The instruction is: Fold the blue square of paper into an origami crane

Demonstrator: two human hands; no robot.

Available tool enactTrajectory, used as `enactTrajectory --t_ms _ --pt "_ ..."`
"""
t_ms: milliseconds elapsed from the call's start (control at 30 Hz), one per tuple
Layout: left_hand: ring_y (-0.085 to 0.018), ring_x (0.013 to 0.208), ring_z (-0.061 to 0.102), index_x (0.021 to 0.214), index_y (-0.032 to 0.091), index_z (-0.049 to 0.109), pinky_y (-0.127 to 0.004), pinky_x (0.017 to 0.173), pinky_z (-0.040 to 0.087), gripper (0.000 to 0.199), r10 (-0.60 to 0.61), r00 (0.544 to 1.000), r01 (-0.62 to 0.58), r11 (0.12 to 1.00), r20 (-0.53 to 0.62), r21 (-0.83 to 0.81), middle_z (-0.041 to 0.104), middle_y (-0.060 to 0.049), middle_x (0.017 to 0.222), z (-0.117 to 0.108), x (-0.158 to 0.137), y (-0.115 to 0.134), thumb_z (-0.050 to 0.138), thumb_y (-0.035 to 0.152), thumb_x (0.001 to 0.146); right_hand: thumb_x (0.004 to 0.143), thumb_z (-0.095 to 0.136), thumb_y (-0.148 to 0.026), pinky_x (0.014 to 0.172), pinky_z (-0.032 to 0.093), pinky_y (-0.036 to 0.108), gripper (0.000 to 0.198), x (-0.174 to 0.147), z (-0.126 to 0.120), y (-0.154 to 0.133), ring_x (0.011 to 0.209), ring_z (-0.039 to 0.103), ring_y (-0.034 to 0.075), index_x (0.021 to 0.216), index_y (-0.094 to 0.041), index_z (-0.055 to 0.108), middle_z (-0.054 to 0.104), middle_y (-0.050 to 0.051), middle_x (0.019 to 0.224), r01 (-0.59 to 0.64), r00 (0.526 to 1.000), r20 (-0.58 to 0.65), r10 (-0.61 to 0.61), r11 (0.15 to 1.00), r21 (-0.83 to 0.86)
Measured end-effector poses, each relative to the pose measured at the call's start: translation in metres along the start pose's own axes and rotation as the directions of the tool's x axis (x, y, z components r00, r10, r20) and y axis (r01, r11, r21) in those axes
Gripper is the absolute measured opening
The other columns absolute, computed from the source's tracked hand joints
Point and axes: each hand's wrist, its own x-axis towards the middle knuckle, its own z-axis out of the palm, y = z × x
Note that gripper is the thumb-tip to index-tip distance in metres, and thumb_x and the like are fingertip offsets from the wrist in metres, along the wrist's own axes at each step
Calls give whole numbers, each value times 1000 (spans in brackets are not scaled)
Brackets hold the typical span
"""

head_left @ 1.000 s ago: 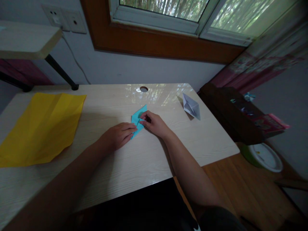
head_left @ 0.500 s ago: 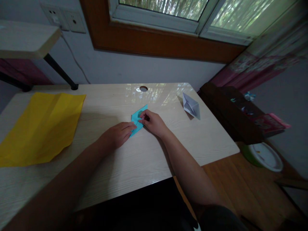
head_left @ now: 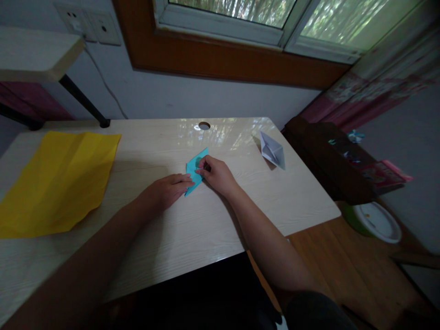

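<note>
A small piece of folded blue paper [head_left: 194,164] lies on the pale table in front of me, its pointed ends toward the far right and near left. My left hand [head_left: 173,189] rests on its near left part, fingers stretched out flat and pressing on it. On its right side, my right hand [head_left: 216,173] is closed, with thumb and index finger pinched at the paper. The fingertips hide part of the right edge, so which fold they grip is not clear.
A large yellow sheet [head_left: 65,183] lies at the left. Toward the far right corner stands a folded white paper boat [head_left: 272,150]. A round cable hole [head_left: 204,125] is near the back edge. A raised shelf [head_left: 37,52] overhangs the far left.
Both hands stay on the blue paper in nearly the same places. The right fingers shift very slightly. The whole view moves a little.
</note>
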Motion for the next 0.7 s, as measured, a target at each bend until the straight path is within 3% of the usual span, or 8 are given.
enactTrajectory --t_ms 300,533,700 --pt "-22 129 64 131 29 69 -44 112 54 34 19 1000 -19 998 -6 -65 66 -5 141 4 -6 -7 51 23 103 86 68 -19 68 40 29 11 1 1 -4 74 57 17 87 -22 58 65 0 82 -12 1000 -15 12 999 -32" --pt "-22 136 58 135 26 66 -45 119 47 35 36 998 -33 998 56 -55 60 -8 148 5 -8 -5 52 25 104 86 68 -17 69 39 30 13 1 3 0 75 56 18 83 -21 57 64 0 81 15 999 -46 -17 999 -37" --pt "-24 135 59 136 28 66 -45 116 49 36 46 998 -46 999 43 -5 61 -8 147 7 -5 -1 50 24 104 87 68 -19 70 40 30 12 1 4 3 77 55 18 82 -22 57 63 1 81 17 998 -53 -19 999 -37"
